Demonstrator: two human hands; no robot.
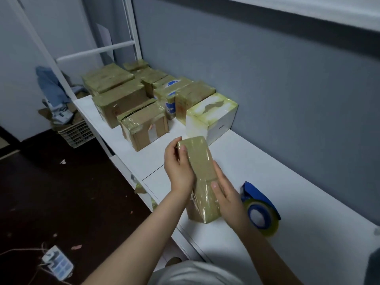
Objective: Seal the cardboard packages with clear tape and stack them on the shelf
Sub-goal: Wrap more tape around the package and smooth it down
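Package [200, 161], long and narrow: where was it kept, and how was it gripped?

— It was held over the near part of the white counter [277, 165], slanted, with its near end seemingly rested by the counter's edge. The left hand [178, 167] was wrapped round the far left edge, fingers curled behind the side and thumb laid on top. The right hand [226, 194] was set against the near right side, fingers nearly straight, thumb pressed flat on the top face.

Why was it held so?

— Probably so that tape could be smoothed down. Sealing was judged nearly finished here, since glossy, wrinkled film was seen over the brown cardboard at the near end.

And the tool?

— A tape dispenser [260, 208], blue-framed with a clear yellowish roll, was lying just right of the right hand, within reach and touched by neither hand.

What was stored beyond?

— Sealed boxes [121, 99], square-cornered and tape-shiny, were grouped at the far left of the counter. A white carton [213, 118] was set nearest, so working room was kept on the near side.
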